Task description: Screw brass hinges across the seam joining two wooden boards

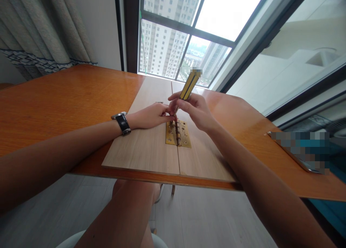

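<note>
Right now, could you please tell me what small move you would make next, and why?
I would probably ease the screwdriver more upright before turning it: its yellow handle, in the right hand, seems to lean rightward, while the left hand crowds its lower end at the hinge.

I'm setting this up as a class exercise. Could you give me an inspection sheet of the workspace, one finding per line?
Surface: varnished wooden table, bearing two pale boards side by side.
Job's things: brass butt hinge lying open across the boards' seam; yellow-handled screwdriver slanting down towards its far end, tip hidden by fingers.
Clutter: flat object at the right edge, blurred; small metal bits beyond the left hand, too small to name.
Grip: right hand holds the screwdriver; left hand rests on the left board, fingertips by the hinge.
Cables: nothing seen.
Surroundings: window beyond the table, curtain at left.
</note>
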### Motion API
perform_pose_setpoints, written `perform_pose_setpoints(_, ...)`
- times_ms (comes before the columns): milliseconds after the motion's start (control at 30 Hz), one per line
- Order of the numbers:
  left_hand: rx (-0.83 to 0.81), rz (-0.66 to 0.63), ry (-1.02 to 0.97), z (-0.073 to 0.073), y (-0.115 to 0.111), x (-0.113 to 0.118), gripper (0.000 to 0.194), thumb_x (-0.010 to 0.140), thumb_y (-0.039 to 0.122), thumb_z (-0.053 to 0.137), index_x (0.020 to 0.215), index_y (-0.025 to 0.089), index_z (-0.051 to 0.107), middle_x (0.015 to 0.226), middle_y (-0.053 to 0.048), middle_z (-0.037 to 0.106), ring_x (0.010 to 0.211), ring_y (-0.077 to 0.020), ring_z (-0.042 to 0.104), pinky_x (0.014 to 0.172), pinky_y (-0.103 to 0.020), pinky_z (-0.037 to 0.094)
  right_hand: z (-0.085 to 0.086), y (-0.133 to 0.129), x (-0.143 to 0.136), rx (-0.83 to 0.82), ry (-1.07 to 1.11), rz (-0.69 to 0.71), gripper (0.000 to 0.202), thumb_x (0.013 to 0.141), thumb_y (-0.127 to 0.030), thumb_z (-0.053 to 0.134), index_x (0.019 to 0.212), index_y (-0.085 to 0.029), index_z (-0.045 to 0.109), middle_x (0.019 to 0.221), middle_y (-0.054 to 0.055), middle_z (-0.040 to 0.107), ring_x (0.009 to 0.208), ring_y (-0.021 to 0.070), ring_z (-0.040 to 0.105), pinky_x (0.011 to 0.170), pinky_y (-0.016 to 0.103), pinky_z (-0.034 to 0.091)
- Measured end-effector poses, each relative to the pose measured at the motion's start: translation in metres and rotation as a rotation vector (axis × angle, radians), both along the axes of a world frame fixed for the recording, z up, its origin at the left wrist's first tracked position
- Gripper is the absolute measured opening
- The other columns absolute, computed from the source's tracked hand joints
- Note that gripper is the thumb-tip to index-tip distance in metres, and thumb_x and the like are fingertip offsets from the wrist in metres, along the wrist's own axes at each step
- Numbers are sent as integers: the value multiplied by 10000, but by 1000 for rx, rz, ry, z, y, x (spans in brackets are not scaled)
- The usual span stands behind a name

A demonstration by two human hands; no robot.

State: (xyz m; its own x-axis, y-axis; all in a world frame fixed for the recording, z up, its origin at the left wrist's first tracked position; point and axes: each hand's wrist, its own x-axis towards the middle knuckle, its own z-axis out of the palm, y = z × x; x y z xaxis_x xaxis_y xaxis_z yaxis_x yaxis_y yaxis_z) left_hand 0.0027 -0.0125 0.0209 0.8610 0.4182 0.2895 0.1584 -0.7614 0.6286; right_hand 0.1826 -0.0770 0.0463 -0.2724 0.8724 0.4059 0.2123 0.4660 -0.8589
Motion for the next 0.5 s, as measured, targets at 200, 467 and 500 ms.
perform_pose_setpoints(200,-2,12,5,1,-1,-1,323,970,391,507,1018,151,718,1050,-87,743,993,-220,687,920,-357,519,1,0,1,-4,-18,67,330,893,-447,663,1036,-151,689,842,34,701,772,148,658,715,300,547)
perform_pose_setpoints(467,-11,33,17,2,-1,-1,249,943,317,529,943,164,727,988,-55,759,947,-201,699,917,-338,523,2,-4,-1,-15,-54,103,315,914,-427,641,1036,-140,682,847,43,699,721,138,637,639,279,531)
perform_pose_setpoints(500,-15,28,13,2,-1,-1,244,940,315,531,936,167,726,992,-52,759,948,-202,699,919,-339,523,2,-4,-2,-9,-58,98,311,914,-426,642,1026,-139,685,839,43,696,716,138,634,634,278,529)
